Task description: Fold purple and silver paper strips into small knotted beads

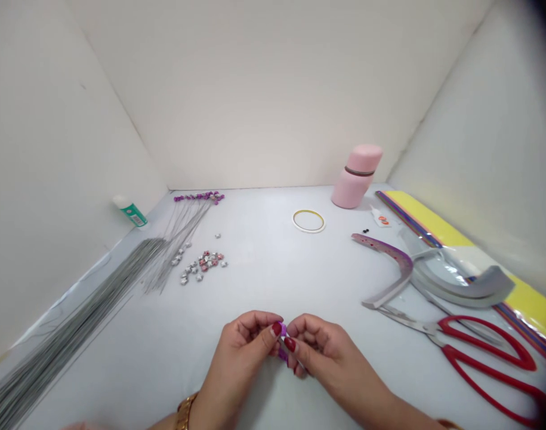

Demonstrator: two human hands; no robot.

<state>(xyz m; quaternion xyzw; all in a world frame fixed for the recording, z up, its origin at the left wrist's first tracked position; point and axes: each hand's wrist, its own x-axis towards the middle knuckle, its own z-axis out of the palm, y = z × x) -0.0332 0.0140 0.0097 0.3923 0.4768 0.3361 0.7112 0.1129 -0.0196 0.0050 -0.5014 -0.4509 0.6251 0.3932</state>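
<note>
Near the front centre, my left hand (pixel 250 346) pinches a small purple strip (pixel 283 355) between thumb and fingers. Close against it on the right, my right hand (pixel 320 349) grips the same strip, its thumb just beside the left thumb. Part of the strip is hidden by my fingers. Small silver and pink stars (pixel 210 261) lie on the table to the left, beyond my hands. Behind them rest thin wires tipped with purple pieces (pixel 201 197).
A bundle of grey wires (pixel 93 298) and a glue stick (pixel 130 211) are left. A tape ring (pixel 309 221) and pink bottle (pixel 357 177) stand farther back. Red-handled scissors (pixel 487 352), curled strips (pixel 469 289), a small glue tube (pixel 380 217) and coloured sheets (pixel 434 222) lie right.
</note>
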